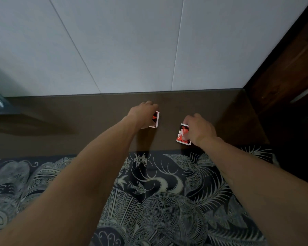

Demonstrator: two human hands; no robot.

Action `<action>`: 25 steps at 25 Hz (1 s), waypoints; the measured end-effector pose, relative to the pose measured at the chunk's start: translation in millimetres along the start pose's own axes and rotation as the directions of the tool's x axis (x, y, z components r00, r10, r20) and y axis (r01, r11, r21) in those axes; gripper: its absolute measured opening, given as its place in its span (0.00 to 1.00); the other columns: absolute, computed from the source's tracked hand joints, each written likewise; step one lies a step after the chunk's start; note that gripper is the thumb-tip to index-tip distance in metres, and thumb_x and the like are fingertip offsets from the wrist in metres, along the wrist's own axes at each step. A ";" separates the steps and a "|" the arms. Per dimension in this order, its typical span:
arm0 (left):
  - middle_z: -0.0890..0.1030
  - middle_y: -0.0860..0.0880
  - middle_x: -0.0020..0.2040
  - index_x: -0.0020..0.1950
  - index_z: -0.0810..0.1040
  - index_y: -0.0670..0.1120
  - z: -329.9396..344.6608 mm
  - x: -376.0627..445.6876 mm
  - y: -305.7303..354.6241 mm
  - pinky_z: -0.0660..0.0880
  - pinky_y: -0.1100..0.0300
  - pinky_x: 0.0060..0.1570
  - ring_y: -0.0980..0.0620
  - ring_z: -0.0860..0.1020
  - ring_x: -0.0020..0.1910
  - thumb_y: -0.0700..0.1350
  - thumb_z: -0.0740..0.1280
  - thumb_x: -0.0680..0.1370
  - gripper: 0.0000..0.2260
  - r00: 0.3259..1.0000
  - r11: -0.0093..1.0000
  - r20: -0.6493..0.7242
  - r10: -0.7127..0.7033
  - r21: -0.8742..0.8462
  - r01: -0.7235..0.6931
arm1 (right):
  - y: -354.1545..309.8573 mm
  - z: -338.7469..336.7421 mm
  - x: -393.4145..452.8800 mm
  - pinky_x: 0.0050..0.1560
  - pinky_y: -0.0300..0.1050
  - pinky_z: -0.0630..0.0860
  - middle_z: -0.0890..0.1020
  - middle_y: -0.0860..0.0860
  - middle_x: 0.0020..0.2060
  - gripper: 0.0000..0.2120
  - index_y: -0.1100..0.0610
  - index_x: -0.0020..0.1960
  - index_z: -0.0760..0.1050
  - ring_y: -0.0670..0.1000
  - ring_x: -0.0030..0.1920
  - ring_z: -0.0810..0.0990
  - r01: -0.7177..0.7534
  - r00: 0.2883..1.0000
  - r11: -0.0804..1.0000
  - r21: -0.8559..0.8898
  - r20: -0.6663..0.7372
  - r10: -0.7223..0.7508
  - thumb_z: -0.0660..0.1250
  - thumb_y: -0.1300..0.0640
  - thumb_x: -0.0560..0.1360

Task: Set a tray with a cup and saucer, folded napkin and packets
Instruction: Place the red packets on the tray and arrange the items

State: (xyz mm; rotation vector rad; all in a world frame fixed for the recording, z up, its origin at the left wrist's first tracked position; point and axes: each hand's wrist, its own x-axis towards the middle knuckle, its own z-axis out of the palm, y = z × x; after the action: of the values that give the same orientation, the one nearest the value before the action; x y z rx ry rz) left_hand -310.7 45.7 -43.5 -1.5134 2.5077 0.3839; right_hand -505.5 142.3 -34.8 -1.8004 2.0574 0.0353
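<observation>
A: What are we doing with each hand here?

B: We are reaching forward with both arms over the dark brown counter, each hand on a packet. Our left hand is curling down over the far packet, which is lying close to the white wall panels. Our right hand is curling its fingers over the near packet, which is lying closer to the counter's front edge.

A: Are the grips closed and lifting?

B: Both grips are looking curled round their packets, but we are not seeing the fingertips, so we cannot tell whether either packet is off the surface. The two packets are lying near each other, not touching.

A: And the tray, cup, saucer and napkin?

B: We are not seeing any of them from here; only the counter, the wall, a dark wooden cabinet on the right and patterned fabric below our arms. So we are judging that we are in the packet-gathering step.

A: How are we doing this step well?

B: We are pinching each packet by its edges rather than pressing flat on it, since thin sachets tend to slide on a smooth top. We are lifting straight up, keeping them flat, and carrying both across together so they can be set side by side on the tray
</observation>
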 end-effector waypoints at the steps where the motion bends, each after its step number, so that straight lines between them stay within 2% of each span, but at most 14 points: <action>1: 0.74 0.45 0.58 0.61 0.71 0.47 3.0 -6.5 0.6 0.71 0.50 0.46 0.42 0.75 0.58 0.46 0.71 0.74 0.18 1.000 1.000 -0.009 -0.011 -0.022 0.011 | -0.4 0.8 -5.3 0.51 0.52 0.76 0.75 0.55 0.55 0.17 0.54 0.59 0.73 0.59 0.53 0.78 0.009 1.000 1.000 0.007 -0.022 -0.009 0.73 0.55 0.73; 5: 0.78 0.46 0.57 0.63 0.70 0.48 8.0 -55.5 13.7 0.71 0.52 0.44 0.47 0.75 0.50 0.40 0.63 0.79 0.14 0.997 0.988 0.017 -0.077 -0.131 0.078 | -5.2 -3.7 -44.7 0.42 0.48 0.71 0.80 0.55 0.52 0.08 0.52 0.57 0.72 0.57 0.49 0.79 0.059 0.994 0.997 -0.042 -0.087 -0.062 0.65 0.57 0.78; 9: 0.80 0.47 0.56 0.61 0.75 0.48 3.9 -122.0 34.6 0.77 0.52 0.51 0.48 0.78 0.50 0.41 0.63 0.79 0.11 0.993 0.958 0.064 -0.101 -0.263 0.114 | -12.1 -12.8 -101.9 0.45 0.49 0.77 0.82 0.54 0.51 0.09 0.50 0.58 0.74 0.56 0.49 0.80 0.045 0.997 0.998 -0.034 -0.065 -0.047 0.65 0.55 0.78; 12: 0.82 0.47 0.52 0.57 0.78 0.47 2.3 -187.0 53.8 0.74 0.59 0.44 0.52 0.78 0.44 0.41 0.64 0.79 0.08 0.986 0.910 0.085 -0.145 -0.380 0.166 | -18.4 -18.6 -156.2 0.42 0.48 0.75 0.83 0.53 0.50 0.08 0.50 0.57 0.76 0.55 0.48 0.80 0.077 0.994 0.997 0.013 -0.079 -0.076 0.66 0.54 0.77; 15: 0.83 0.45 0.52 0.58 0.79 0.45 7.2 -258.7 71.8 0.77 0.57 0.46 0.50 0.79 0.45 0.39 0.64 0.79 0.10 0.974 0.848 0.074 -0.215 -0.480 0.223 | -28.3 -5.6 -216.6 0.42 0.47 0.74 0.83 0.53 0.50 0.07 0.50 0.55 0.77 0.54 0.47 0.79 0.157 0.986 0.986 0.046 -0.060 -0.154 0.65 0.53 0.77; 17: 0.83 0.45 0.51 0.57 0.79 0.45 13.8 -298.7 80.5 0.78 0.55 0.48 0.48 0.80 0.46 0.38 0.64 0.78 0.10 0.962 0.823 0.071 -0.265 -0.502 0.264 | -35.6 6.8 -249.0 0.44 0.47 0.75 0.82 0.53 0.51 0.08 0.50 0.55 0.77 0.56 0.50 0.80 0.204 0.979 0.978 0.044 -0.022 -0.203 0.65 0.53 0.77; 21: 0.83 0.47 0.47 0.53 0.80 0.46 31.6 -380.9 97.1 0.74 0.60 0.41 0.50 0.80 0.44 0.40 0.65 0.77 0.08 0.939 0.817 0.087 -0.332 -0.471 0.332 | -53.3 24.4 -306.4 0.41 0.46 0.73 0.83 0.52 0.50 0.07 0.49 0.53 0.78 0.56 0.49 0.80 0.281 0.959 0.958 0.060 -0.033 -0.280 0.64 0.53 0.76; 23: 0.83 0.46 0.50 0.54 0.81 0.45 40.9 -414.8 100.8 0.76 0.59 0.46 0.50 0.80 0.47 0.39 0.66 0.76 0.09 0.936 0.810 0.083 -0.343 -0.479 0.339 | -64.5 32.6 -330.3 0.40 0.46 0.71 0.83 0.51 0.49 0.07 0.49 0.53 0.79 0.55 0.49 0.80 0.314 0.949 0.947 0.067 -0.027 -0.313 0.64 0.53 0.76; 25: 0.83 0.47 0.52 0.55 0.81 0.45 49.0 -446.2 103.6 0.75 0.59 0.48 0.51 0.79 0.47 0.38 0.66 0.76 0.10 0.931 0.792 0.079 -0.357 -0.502 0.346 | -72.1 42.6 -352.0 0.40 0.46 0.74 0.83 0.51 0.48 0.08 0.50 0.54 0.79 0.54 0.47 0.80 0.338 0.941 0.938 0.068 0.003 -0.339 0.64 0.53 0.77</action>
State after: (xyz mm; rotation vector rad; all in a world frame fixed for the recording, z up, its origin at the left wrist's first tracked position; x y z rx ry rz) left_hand -195.0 481.1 52.3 -2.1329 2.1533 1.0326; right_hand -394.1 474.9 54.2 -2.0784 1.6888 -0.1160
